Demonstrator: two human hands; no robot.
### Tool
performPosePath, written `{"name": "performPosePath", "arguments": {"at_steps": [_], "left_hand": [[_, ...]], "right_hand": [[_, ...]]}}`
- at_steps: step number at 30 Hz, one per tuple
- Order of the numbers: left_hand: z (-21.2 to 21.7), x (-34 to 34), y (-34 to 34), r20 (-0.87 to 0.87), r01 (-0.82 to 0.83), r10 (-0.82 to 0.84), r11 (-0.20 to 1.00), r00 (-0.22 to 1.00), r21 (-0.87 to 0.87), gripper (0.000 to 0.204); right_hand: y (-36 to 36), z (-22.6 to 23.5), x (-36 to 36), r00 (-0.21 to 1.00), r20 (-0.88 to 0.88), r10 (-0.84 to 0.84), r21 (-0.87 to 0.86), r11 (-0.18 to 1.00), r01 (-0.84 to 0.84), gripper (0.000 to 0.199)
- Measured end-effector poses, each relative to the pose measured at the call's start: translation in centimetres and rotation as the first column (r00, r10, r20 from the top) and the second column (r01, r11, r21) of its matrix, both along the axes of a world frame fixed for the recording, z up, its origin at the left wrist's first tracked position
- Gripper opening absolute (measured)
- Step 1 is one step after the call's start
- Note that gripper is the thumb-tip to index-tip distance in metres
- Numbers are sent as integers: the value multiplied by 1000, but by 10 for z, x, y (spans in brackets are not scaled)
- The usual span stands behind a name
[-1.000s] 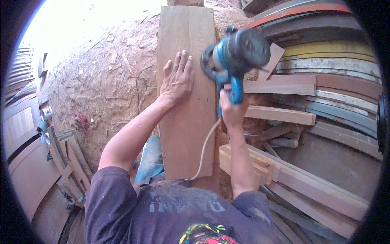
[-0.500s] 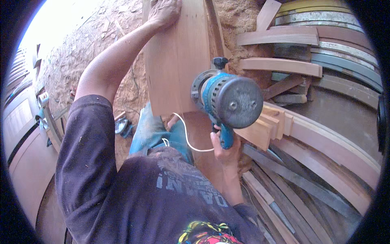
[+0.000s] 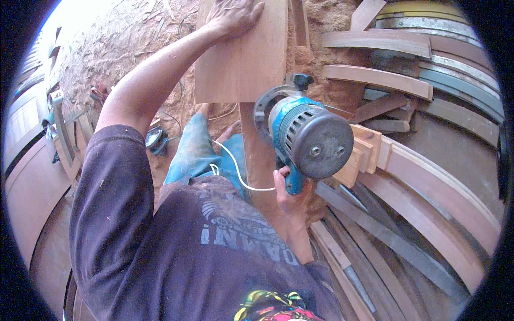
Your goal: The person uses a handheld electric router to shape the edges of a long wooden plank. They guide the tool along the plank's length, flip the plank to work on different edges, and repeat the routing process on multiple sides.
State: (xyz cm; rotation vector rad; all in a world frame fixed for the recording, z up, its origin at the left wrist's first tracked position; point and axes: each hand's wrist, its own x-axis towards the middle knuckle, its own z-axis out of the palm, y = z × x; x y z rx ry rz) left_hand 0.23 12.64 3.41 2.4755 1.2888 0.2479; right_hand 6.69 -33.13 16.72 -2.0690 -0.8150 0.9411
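Note:
My right hand (image 3: 292, 198) is wrapped round the blue handle of a wood router (image 3: 310, 136). The round grey motor end of the router faces up toward me, and its metal base ring is on the left side; no cutting bit shows. A white cord (image 3: 234, 165) curves away from the handle. At the top, my left hand (image 3: 234, 17) lies flat on a wide pale wooden board (image 3: 241, 69), fingers stretched out. The near edge of that board lies just left of the router's base. Below it, a narrower, dusty wooden surface (image 3: 262, 184) runs toward me.
Curved wooden pieces (image 3: 377, 80) are stacked at the right, with short blocks (image 3: 361, 155) and long planks (image 3: 369, 246) nearer. Sawdust and shavings cover the ground (image 3: 123, 48). A blue power tool (image 3: 156, 140) rests there, and wooden panels (image 3: 43, 198) lean at the far left.
The board's near edge has moved farther from me, with my left hand still on the board. The router has shifted slightly right and now stands apart from the board's near corner.

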Motion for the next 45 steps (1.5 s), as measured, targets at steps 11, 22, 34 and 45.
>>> {"name": "performPosePath", "arguments": {"at_steps": [11, 22, 34, 45], "left_hand": [[-16, 9, 1, -6, -3, 3, 997, 1000, 81, 75], [-17, -4, -12, -65, 14, 2, 970, 998, 245, 68], [-32, -28, -54, 53, 21, -35, 973, 998, 229, 61], [-53, -34, -87, 365, 7, -21, 999, 931, 41, 65]], "right_hand": [[48, -2, 6, 993, -33, -112, 36, 993, 113, 10], [67, -25, 7, 979, -141, -146, 65, 986, 156, 11], [114, -70, 12, 996, 0, -87, 273, 958, 84, 10], [174, -124, 46, 994, -29, -103, 324, 940, 107, 10]]}}
